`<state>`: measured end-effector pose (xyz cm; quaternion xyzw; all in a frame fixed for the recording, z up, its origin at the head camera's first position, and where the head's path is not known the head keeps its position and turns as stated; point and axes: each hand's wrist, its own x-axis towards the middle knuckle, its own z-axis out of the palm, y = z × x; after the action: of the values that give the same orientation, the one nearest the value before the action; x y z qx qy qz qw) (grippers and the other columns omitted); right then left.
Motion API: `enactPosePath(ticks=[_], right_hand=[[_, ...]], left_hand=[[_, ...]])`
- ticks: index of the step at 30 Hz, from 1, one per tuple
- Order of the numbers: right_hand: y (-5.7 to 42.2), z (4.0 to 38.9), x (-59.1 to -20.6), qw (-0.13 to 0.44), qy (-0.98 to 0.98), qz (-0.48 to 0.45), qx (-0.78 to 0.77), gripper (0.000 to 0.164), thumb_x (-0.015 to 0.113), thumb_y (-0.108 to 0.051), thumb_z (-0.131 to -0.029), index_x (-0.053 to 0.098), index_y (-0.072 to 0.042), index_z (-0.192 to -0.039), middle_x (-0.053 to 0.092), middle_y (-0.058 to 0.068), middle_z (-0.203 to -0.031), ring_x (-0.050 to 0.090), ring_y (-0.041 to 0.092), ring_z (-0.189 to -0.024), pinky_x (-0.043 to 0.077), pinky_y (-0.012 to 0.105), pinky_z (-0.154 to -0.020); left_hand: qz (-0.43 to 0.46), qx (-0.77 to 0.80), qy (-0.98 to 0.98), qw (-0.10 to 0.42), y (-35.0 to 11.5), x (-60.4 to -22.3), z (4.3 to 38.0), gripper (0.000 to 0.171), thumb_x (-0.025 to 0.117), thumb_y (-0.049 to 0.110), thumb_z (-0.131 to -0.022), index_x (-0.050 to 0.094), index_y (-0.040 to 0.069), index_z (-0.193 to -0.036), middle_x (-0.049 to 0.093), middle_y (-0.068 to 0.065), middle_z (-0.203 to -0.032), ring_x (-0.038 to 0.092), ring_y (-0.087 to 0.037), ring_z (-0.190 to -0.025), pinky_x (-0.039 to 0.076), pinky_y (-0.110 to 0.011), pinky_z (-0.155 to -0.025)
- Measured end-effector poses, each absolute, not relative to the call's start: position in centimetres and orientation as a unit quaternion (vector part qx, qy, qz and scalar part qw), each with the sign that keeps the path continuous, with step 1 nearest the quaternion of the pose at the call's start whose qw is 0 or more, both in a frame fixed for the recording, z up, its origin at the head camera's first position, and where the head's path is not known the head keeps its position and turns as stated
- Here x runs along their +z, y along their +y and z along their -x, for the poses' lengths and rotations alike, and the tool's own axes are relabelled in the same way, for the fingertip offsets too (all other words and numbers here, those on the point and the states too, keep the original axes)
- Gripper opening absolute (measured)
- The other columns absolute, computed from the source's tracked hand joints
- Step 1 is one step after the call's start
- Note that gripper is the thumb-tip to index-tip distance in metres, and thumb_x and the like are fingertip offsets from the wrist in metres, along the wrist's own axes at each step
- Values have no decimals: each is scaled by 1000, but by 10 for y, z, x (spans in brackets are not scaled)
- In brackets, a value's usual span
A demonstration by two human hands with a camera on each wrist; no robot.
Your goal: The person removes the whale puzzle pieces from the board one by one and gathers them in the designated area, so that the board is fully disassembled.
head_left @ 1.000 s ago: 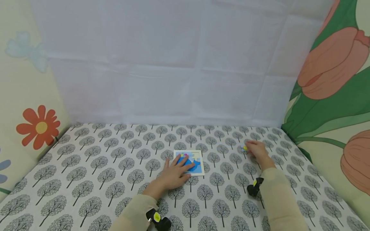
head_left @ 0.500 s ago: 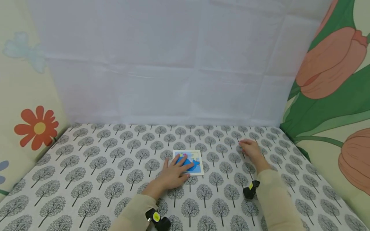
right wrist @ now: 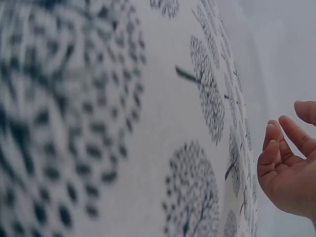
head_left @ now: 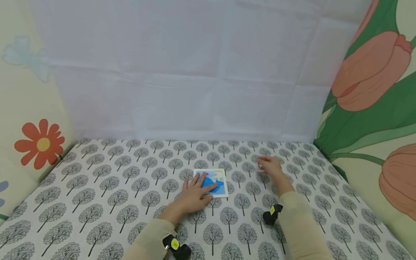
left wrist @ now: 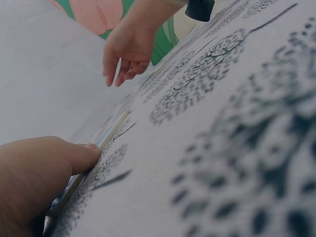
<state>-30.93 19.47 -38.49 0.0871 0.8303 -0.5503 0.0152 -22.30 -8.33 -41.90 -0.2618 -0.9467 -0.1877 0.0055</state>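
Note:
A small square picture puzzle [head_left: 218, 188] with a white frame and a blue whale lies flat at the table's middle. Spread over its left part, my left hand [head_left: 191, 198] rests with fingers fairly straight. The left wrist view shows the thumb [left wrist: 81, 157] on the frame's near edge. My right hand [head_left: 271, 169] hovers over the cloth to the right of the puzzle. In the right wrist view its fingers [right wrist: 296, 136] are loosely bent, with a gap beside the thumb [right wrist: 307, 112] and no object visible between them.
A white cloth printed with dark trees [head_left: 139, 213] covers the table. Behind it hangs a white sheet [head_left: 182, 72]. Painted walls with a red flower [head_left: 42, 144] and tulips [head_left: 367, 72] stand at either side. Each wrist carries a black camera [head_left: 272, 215].
My right hand has moved left, nearer the puzzle. The small yellow-and-blue piece seen by its fingertips a second ago no longer shows. My left hand stays on the puzzle.

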Motion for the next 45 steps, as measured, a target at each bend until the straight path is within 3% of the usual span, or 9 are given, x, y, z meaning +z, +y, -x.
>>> enactPosePath(ticks=[13,39,45], right_hand=[[161,308,-390,9,816,-46,-576,28,54,-16,-85,57,0,-109,57,10,-97,52,18,-74,43,27,-61],[101,293,-396,44,794,-46,-604,24,58,-18,-83,60,-6,-104,58,4,-92,54,16,-73,45,26,-62],[96,292,-401,59,770,-28,-634,25,57,-13,-83,59,-2,-106,57,7,-87,53,15,-65,46,24,-56]], left_hand=[[253,-194,-948,0,-83,-418,223,43,42,35,-89,41,24,-131,9,-22,-140,0,-37,-126,-1,-55,-95],[248,-191,-950,3,-83,-419,222,43,42,39,-89,42,25,-130,9,-25,-139,1,-38,-126,0,-55,-95],[250,-195,-948,8,-82,-421,223,43,42,39,-89,43,25,-130,8,-25,-139,0,-38,-126,-1,-55,-95]])
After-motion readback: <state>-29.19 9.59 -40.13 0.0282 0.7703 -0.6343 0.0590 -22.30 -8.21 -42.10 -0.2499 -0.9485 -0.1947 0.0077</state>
